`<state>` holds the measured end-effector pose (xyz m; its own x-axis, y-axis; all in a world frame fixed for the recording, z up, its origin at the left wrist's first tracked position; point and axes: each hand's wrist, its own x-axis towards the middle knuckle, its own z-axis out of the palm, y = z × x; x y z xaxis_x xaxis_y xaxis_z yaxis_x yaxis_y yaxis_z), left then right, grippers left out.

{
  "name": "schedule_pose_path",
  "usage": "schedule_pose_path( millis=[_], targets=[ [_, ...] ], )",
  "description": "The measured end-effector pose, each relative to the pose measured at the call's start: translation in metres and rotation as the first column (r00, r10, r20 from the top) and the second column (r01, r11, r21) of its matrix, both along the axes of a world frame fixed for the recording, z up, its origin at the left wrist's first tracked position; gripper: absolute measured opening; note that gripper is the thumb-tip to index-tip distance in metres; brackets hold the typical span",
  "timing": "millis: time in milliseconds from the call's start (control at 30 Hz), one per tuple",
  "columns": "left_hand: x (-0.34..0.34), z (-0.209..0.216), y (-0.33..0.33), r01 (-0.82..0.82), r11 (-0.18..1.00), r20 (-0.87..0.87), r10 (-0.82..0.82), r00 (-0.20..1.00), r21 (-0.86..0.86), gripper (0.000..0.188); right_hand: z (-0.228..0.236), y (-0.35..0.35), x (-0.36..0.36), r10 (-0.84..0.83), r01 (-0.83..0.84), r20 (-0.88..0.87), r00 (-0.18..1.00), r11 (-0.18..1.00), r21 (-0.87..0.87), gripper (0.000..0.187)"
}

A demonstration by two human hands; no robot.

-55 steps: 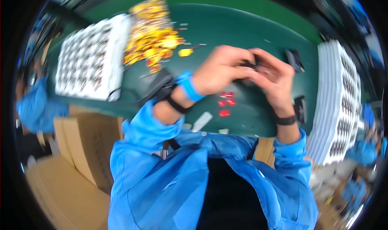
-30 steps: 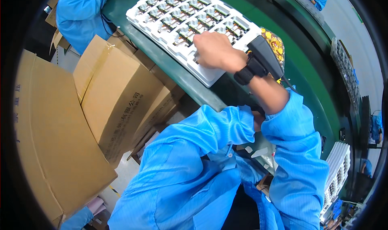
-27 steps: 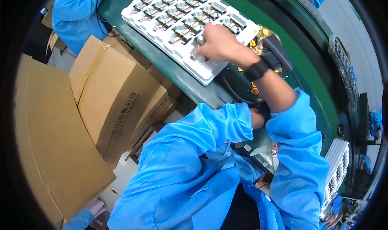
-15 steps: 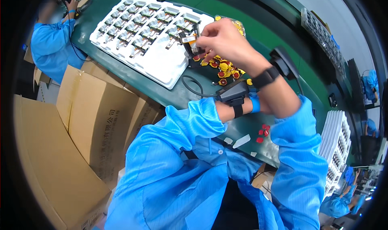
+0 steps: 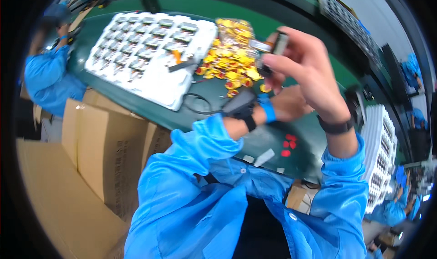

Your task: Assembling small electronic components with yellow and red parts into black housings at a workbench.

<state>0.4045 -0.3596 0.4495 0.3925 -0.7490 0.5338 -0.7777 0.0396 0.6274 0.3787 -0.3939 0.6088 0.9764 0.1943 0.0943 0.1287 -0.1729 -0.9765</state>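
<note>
Head view shows us pinching a small dark part (image 5: 279, 44) between the thumb and bent fingers of our right hand (image 5: 315, 72), the grip closed down around it, with a pale strip jutting from its left side. We hold that part up above the green table (image 5: 218, 122). Below the grip, our left hand (image 5: 292, 105) reaches across beneath the right wrist; its fingers are hidden, so we cannot tell how far they are spread or whether they have hold of anything. Just left of the grip, we have a heap of yellow pieces (image 5: 230, 70), with a clear bag (image 5: 234, 28) of more just beyond it. Farther left lies a white tray (image 5: 164, 88) with rows of parts in its pockets, and a dark strip (image 5: 182, 65) with an orange tab sits at its near right side. Nearer us than the grip are some red pieces (image 5: 286, 153) and a white slip (image 5: 264, 158). Right of the grip and nearer us stands a stack of white trays (image 5: 372, 143).
</note>
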Motion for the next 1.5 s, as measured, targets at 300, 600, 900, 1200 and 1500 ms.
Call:
schedule_pose_path(
  millis=[300, 600, 900, 1200, 1500],
  targets=[
    [-0.004, 0.012, 0.005, 0.048, 0.999, -0.021, -0.049, 0.999, -0.016, 0.017, -0.071, -0.158, -0.113, -0.592, 0.594, 0.043, 0.804, 0.804, -0.024, 0.014],
    [-0.027, 0.025, 0.007, -0.239, 0.955, 0.253, 0.190, 0.948, 0.178, 0.079, -0.119, -0.168, -0.120, -0.609, 0.620, -0.124, 0.784, 0.779, 0.094, 0.013],
    [-0.026, 0.031, 0.002, -0.125, 0.980, 0.083, 0.113, 0.990, 0.154, 0.073, -0.109, -0.141, -0.135, -0.567, 0.565, 0.048, 0.823, 0.824, 0.047, 0.009],
    [-0.035, 0.036, 0.004, -0.168, 0.976, 0.383, 0.102, 0.918, 0.141, 0.069, -0.120, -0.139, -0.131, -0.452, 0.535, 0.331, 0.828, 0.814, -0.226, 0.008],
    [-0.035, 0.032, 0.005, -0.144, 0.982, 0.407, 0.081, 0.910, 0.126, 0.067, -0.130, -0.131, -0.124, -0.425, 0.525, 0.329, 0.843, 0.784, -0.332, 0.010]
  ],
)
